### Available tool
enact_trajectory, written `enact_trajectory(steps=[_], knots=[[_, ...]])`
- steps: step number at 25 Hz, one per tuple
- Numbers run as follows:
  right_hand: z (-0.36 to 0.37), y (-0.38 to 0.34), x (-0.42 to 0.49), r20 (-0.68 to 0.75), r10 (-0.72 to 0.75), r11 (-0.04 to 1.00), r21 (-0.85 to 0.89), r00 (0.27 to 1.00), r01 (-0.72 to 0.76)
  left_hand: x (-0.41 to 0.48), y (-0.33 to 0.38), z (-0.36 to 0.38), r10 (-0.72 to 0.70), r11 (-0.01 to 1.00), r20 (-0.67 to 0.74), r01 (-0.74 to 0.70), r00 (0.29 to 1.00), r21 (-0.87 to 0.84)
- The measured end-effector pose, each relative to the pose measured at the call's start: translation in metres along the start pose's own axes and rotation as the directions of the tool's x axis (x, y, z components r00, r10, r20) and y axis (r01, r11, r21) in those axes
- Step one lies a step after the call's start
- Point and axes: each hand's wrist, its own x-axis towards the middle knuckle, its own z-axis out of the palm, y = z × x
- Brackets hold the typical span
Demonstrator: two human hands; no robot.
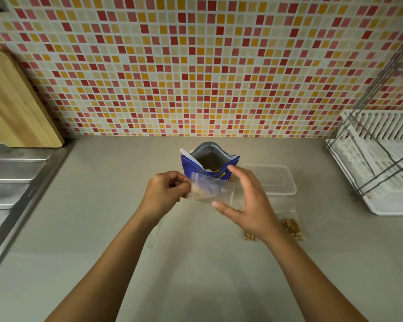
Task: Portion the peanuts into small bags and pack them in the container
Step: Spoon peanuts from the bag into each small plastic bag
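1. Peanuts (197, 190) sat in the left end of a small clear bag (211, 190) that was held up above the counter (91, 217).
2. The left hand (165, 194) pinched the left end of that bag with curled fingers.
3. The right hand (249, 205) was open, with its fingers spread wide by the bag's right end. I could not tell if it touched the bag.
4. A big blue bag (189, 167) stood upright just behind the hands, and its top was open.
5. A clear container (275, 180) lay on the counter, just to the right of the blue bag.
6. Another small bag with nuts (292, 225) lay flat on the counter near the right wrist. A few more nuts (250, 235) peeked out from under that wrist.
7. A wooden board (14, 101) leaned on the tiled wall (196, 66) at the far left, above the metal sink side (7, 177).
8. A white dish rack (382, 163) stood at the far right.
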Motion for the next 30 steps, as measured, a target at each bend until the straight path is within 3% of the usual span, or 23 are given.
enact_trajectory(steps=[2,4,8,12,16,19,22,24,26,30], knots=[[-0.002,-0.014,0.007,0.13,-0.066,0.967,-0.238,0.989,0.096,-0.001,0.008,0.003,0.033,0.999,0.029,-0.032,0.999,-0.025],[0.0,-0.024,0.013,0.139,-0.093,0.924,-0.356,0.986,0.137,-0.005,0.015,0.009,0.066,0.998,0.032,-0.065,0.997,-0.014],[0.002,-0.024,0.017,0.045,-0.18,0.89,-0.418,0.983,0.183,-0.009,0.017,0.019,0.147,0.985,-0.041,-0.143,0.988,0.095],[0.0,-0.02,0.016,0.034,-0.177,0.895,-0.411,0.984,0.176,-0.011,0.02,0.025,0.135,0.986,-0.058,-0.129,0.989,0.102],[-0.004,-0.018,0.015,0.002,-0.193,0.916,-0.358,0.981,0.181,-0.01,0.026,0.029,0.093,0.991,-0.048,-0.088,0.994,0.097],[-0.007,-0.015,0.012,-0.025,-0.171,0.961,-0.225,0.985,0.161,-0.01,0.027,0.027,0.079,0.997,0.005,-0.079,0.997,0.022],[-0.011,-0.008,0.013,-0.096,-0.057,0.998,0.03,0.994,0.06,0.008,0.025,0.014,0.089,0.996,-0.207,-0.087,0.974,0.017],[-0.011,-0.003,0.017,-0.147,0.019,0.986,0.165,0.989,0.006,0.035,0.021,0.003,-0.003,1.0,-0.319,0.006,0.948,0.01],[-0.008,0.0,0.022,-0.154,0.062,0.972,0.232,0.986,-0.025,0.058,0.016,0.0,-0.091,0.996,-0.264,0.093,0.96,-0.004],[-0.003,0.006,0.036,-0.156,0.121,0.963,0.258,0.98,-0.077,0.075,0.016,0.011,0.099,0.986,-0.152,-0.076,0.983,0.148]])
